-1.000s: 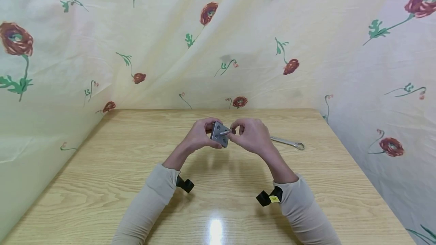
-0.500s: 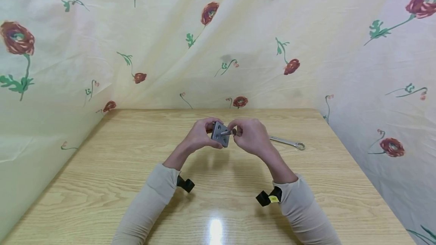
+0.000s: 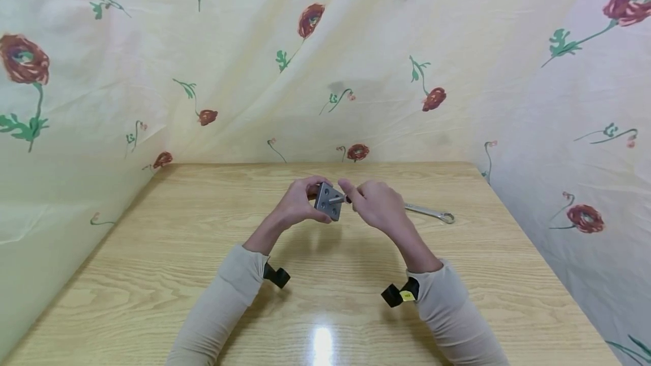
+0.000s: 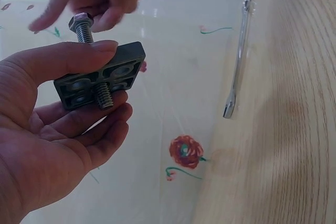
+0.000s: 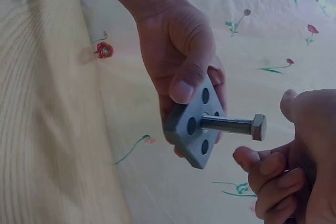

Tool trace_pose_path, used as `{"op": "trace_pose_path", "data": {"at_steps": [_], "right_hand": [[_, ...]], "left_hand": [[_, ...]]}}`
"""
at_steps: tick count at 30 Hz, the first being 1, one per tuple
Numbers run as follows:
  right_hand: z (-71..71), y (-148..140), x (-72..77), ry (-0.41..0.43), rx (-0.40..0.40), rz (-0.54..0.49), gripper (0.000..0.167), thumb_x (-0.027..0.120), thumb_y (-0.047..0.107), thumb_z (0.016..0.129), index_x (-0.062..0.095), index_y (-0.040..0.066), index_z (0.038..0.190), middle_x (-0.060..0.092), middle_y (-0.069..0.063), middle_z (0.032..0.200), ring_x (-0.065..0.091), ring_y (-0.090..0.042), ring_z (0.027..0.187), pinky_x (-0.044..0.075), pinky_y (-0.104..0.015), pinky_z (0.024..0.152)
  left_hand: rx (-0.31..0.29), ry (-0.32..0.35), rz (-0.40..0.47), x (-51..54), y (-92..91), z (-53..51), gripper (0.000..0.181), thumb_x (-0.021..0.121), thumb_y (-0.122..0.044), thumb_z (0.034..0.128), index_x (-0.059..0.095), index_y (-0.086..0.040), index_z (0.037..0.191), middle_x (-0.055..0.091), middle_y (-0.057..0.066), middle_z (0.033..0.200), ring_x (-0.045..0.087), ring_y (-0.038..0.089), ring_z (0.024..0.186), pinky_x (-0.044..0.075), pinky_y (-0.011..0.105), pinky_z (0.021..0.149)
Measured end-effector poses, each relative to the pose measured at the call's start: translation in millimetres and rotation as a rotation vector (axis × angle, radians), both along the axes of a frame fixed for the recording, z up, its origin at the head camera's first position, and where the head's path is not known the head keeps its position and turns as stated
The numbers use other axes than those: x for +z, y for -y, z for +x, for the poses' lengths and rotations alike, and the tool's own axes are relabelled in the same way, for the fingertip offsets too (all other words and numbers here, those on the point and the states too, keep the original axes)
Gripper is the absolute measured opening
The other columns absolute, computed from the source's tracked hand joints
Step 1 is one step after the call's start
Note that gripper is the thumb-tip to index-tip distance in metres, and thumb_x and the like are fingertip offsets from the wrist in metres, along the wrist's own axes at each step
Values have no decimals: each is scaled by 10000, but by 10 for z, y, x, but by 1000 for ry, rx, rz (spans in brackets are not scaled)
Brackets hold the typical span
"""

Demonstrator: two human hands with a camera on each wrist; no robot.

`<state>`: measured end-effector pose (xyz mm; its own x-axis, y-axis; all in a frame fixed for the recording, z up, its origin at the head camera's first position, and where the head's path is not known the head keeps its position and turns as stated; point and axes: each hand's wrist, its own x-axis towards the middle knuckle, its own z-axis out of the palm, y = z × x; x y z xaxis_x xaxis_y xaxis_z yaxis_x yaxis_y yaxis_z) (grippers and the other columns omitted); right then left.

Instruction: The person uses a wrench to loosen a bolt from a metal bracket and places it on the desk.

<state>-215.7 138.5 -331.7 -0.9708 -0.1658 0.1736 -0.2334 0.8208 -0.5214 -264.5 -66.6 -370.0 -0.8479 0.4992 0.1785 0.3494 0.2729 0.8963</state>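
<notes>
My left hand [image 3: 301, 202] grips the plate [image 5: 198, 140]; my right hand [image 3: 378, 205] is off the bolt [image 5: 231, 125], thumb and index parted. I'd pinch it squarely and twist without tilting.

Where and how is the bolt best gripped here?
Probably by its hex head, pinched across the flats, coming from the side of the right hand: it stands clear of the plate and faces that way, while the shank runs through the plate, which the left hand holds.

Bolt [image 5: 231, 125] thru plate [image 5: 196, 110] in L fingers [image 5: 220, 87]
</notes>
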Motion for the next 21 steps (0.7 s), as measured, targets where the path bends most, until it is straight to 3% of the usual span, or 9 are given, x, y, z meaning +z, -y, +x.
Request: {"op": "trace_pose_path", "data": {"at_steps": [2, 5, 17, 21], "right_hand": [[-5, 5, -27, 51, 14, -17, 780, 274, 673, 1008, 660, 112, 629, 556, 7, 543, 422, -124, 461, 276, -247, 435], [-14, 15, -56, 71, 40, -44, 792, 263, 649, 1021, 646, 110, 587, 514, 27, 503, 388, -105, 442, 264, -238, 428], [-8, 42, -10, 40, 40, -33, 574, 446, 470, 1033, 700, 92, 684, 552, 5, 554, 426, -123, 473, 310, -253, 451], [10, 42, 14, -13, 29, -30, 510, 536, 467, 997, 643, 122, 636, 431, 50, 511, 372, -114, 461, 260, -248, 453]], "left_hand": [[0, 3, 3, 1, 4, 1, 704, 872, 26, 652, 579, -13, 1291, 696, 196, 1165, 671, 231, 993, 539, 459, 952], [3, 4, 5, 5, 8, 1, 709, 870, 25, 653, 575, -11, 1298, 696, 197, 1167, 671, 236, 999, 542, 452, 948], [4, 9, -2, 21, 8, 3, 713, 863, 32, 657, 575, -9, 1308, 697, 193, 1184, 676, 245, 1019, 556, 400, 933], [4, 11, 12, 27, 11, 16, 683, 859, 42, 661, 589, -31, 1284, 696, 192, 1188, 678, 242, 1026, 550, 428, 949]]}}
